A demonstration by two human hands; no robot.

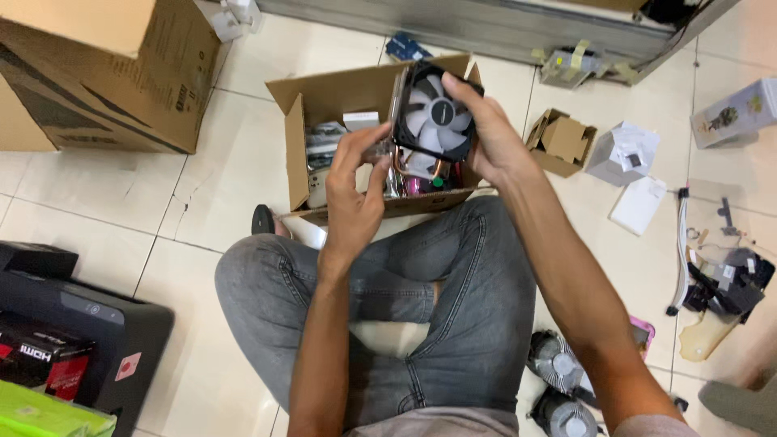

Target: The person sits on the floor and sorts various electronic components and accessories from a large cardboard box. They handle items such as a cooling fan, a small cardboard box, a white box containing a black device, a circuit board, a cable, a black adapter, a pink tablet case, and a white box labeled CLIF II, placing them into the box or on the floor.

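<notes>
Over the open brown cardboard box (324,109) on the pale tiled floor (202,186), both hands are up and busy — the person sits cross-legged in grey jeans (453,275) with the box just in front of the knees. The right hand (490,133) is clamped on the black-framed cooling fan with white blades and copper pipes (433,117), fingers curled over its top edge and thumb along the far side, holding it tilted so the blades face the camera. The left hand (352,190) comes in from below, fingertips pinching at the fan's lower left corner where the metal fins and pipes show — whether it grips a part there or only touches it, I cannot tell. The fan hangs in the air above the box, clear of the jumble of packets and parts inside.

Around the edges: a large closed cardboard carton (105,73) at upper left, a black computer case (81,324) at lower left with a red-and-black box lying on it. To the right of the fan sits a small open brown cardboard box (562,142), then a small white box (623,154) just beside it. Two round metal finned coolers (558,380) lie on the floor by the right knee, and a tangle of black brackets and cables (724,283) sits near the right edge.
</notes>
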